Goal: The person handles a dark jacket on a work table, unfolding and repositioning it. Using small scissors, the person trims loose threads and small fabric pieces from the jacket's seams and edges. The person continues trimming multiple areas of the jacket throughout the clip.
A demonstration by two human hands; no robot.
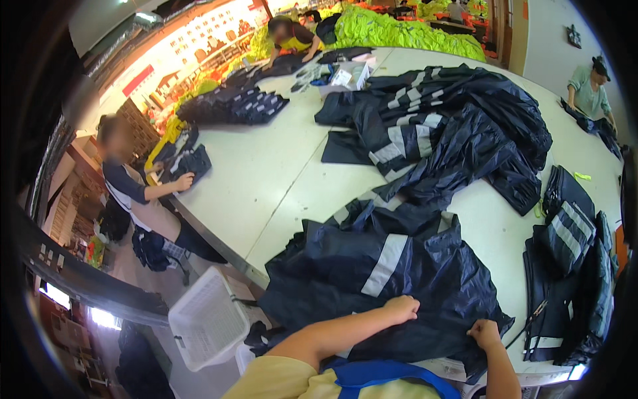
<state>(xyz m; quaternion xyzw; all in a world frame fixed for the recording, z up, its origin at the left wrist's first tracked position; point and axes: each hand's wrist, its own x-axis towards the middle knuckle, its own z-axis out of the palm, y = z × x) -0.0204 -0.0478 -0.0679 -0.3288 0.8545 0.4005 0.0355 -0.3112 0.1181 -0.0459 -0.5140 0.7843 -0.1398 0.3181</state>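
A shiny dark navy garment [332, 266] with a grey reflective band [385, 265] lies spread and crumpled over the near edge of the white table. Whether it is a jacket or trousers I cannot tell. My left hand [402, 309] rests on its lower middle, fingers curled closed on the fabric. To the right, my right hand [485, 332] pinches the cloth close to the garment's right edge. Part of the near hem is hidden by my left forearm.
A heap of dark striped garments [458, 133] covers the table [266, 173] beyond. Folded garments [565, 233] lie at right beside a slim scissors-like tool [537, 311]. A white plastic basket [209, 319] stands at the lower left. Co-workers handle garments at the left, far and right edges.
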